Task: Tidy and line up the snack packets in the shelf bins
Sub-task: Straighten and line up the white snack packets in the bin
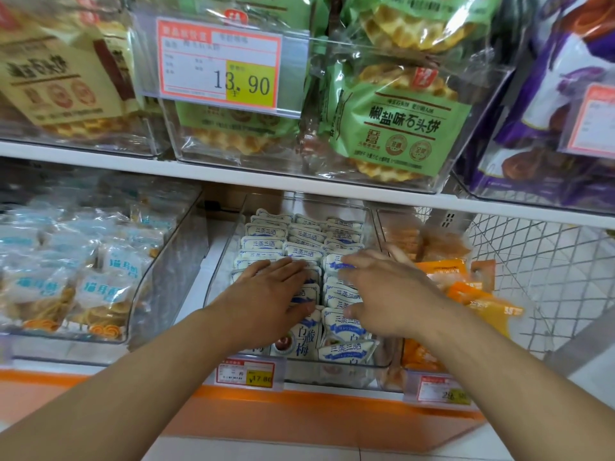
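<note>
Presently: my left hand (269,291) lies flat, fingers straight, pressing on the left and middle rows of white-and-blue packets (301,251); my right hand (382,291) has its fingers curled over the right row, the tips apparently pinching one packet's top edge, though blur keeps me from being sure. Item, the packets: standing in three rows inside the clear middle bin (226,261), the rows running front to back, away from me; the rear ranks look even, the front ones (346,351) lean and overlap. They lie directly under and just ahead of both hands, each hand nearer its own side; I judge the next move to be squaring the front ranks along that axis. Item, left bin (159,277): pale blue bags of swirl biscuits (103,294), loosely heaped. Item, right: orange packets (466,294), tilted. Item, upper shelf: bins of waffle biscuits (399,121), green-labelled, behind a price tag (219,63).
</note>
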A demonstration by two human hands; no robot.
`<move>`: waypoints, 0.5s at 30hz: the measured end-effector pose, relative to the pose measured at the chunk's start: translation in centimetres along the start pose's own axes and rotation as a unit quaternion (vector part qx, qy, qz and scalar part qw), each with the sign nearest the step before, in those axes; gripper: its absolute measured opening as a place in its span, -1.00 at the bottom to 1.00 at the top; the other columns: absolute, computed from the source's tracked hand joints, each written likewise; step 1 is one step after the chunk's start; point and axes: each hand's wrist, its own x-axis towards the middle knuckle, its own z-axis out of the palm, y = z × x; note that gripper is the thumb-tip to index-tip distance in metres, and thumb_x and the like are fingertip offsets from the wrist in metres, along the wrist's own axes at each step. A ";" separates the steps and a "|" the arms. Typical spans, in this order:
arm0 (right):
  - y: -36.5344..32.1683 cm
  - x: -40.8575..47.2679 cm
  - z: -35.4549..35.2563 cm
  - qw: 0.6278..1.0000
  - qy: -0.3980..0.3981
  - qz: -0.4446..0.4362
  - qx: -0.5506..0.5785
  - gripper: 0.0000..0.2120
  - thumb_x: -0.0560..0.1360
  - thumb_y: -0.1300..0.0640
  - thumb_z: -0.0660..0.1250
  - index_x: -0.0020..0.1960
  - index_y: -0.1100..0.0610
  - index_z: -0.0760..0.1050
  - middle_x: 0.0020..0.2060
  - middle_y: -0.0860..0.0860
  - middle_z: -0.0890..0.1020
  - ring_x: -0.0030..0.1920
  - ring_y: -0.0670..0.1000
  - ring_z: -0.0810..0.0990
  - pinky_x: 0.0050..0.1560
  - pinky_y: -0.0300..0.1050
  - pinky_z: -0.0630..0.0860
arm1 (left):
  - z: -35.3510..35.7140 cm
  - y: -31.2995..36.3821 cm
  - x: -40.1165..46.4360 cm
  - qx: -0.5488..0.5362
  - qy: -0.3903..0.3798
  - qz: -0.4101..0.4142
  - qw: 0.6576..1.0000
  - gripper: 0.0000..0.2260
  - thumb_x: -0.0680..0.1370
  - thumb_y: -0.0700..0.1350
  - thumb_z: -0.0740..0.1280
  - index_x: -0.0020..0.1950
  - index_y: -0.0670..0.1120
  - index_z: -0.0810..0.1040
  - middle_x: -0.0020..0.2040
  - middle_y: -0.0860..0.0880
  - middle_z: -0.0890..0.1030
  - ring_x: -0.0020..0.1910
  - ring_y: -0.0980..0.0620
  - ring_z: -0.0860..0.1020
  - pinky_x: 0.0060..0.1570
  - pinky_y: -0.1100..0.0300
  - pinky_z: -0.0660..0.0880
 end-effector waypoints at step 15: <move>0.6 -0.3 -0.8 0.999 -0.020 0.007 0.039 -0.20 0.56 -0.32 0.31 0.67 -0.04 0.15 0.65 -0.15 0.19 0.67 -0.06 -0.06 0.64 0.10 -0.29 | -0.2 0.1 -0.4 -0.001 -0.013 -0.012 1.000 -0.18 0.46 0.46 -0.20 0.66 0.14 0.07 0.68 0.15 0.00 0.66 0.13 -0.12 0.62 0.03 -0.14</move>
